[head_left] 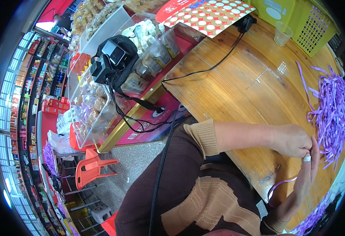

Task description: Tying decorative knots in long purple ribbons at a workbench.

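Both hands meeting over the table: left hand and right hand pinching a purple ribbon between closed fingertips, ribbon pile lying just beyond them.

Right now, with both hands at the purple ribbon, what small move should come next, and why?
Probably draw the ribbon strip a little tighter. The left hand and right hand pinch together beside the ribbon pile, while the strip sags in a loose loop over the table edge.
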A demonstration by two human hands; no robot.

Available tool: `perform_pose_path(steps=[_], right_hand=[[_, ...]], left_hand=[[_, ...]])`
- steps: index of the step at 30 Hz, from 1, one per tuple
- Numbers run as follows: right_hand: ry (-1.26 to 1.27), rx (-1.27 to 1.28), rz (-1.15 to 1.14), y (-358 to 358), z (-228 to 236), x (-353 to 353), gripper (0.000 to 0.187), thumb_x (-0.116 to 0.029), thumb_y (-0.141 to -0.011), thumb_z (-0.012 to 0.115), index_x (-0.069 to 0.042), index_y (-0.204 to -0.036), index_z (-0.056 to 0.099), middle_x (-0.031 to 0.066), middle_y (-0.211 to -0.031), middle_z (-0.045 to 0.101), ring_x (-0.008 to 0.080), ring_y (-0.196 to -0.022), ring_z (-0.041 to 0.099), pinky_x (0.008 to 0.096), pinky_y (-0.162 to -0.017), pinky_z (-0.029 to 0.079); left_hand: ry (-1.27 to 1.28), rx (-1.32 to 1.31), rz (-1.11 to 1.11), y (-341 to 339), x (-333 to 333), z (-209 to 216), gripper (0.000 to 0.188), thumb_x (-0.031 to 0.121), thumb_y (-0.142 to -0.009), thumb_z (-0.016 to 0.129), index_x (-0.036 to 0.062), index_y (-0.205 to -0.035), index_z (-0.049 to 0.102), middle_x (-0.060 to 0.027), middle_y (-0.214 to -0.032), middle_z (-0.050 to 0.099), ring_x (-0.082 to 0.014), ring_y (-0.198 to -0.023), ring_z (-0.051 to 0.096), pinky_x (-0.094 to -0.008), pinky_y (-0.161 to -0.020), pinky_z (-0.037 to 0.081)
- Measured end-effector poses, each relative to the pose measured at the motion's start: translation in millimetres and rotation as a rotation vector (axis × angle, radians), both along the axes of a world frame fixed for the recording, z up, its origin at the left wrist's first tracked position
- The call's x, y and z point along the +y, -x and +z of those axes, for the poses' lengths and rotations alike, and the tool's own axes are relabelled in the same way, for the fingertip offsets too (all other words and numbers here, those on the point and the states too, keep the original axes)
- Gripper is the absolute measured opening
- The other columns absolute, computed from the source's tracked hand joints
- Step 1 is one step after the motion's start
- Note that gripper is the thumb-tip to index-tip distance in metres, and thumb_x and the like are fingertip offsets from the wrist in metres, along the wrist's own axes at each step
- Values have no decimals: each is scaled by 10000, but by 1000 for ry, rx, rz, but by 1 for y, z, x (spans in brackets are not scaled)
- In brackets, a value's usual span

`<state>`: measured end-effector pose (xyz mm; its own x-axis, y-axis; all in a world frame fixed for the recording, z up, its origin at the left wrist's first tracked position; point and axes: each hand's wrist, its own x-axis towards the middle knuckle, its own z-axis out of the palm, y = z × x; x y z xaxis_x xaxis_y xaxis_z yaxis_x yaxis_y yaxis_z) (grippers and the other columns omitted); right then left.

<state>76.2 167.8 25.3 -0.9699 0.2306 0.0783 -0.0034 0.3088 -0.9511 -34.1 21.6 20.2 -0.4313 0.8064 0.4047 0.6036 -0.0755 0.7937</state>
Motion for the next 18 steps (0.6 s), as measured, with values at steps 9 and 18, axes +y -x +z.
perform_pose_path(steps=[9,18], right_hand=[[116,-91,-17,-1,-5,6,360,-211,-909,470,19,-1186,483,21,-932,530,81,-828,469,202,-722,368],[-33,124,-146,-5,-5,6,163,11,-816,570,20,-975,603,12,-870,560,69,-754,491,197,-665,389]], left_hand=[[-7,-96,-14,11,-7,7,241,202,-809,494,1,-716,591,-178,-665,587,-313,-645,587,-397,-596,444],[88,-609,-105,13,-7,10,194,209,-856,567,27,-792,587,23,-610,479,-47,-564,466,-218,-496,372]])
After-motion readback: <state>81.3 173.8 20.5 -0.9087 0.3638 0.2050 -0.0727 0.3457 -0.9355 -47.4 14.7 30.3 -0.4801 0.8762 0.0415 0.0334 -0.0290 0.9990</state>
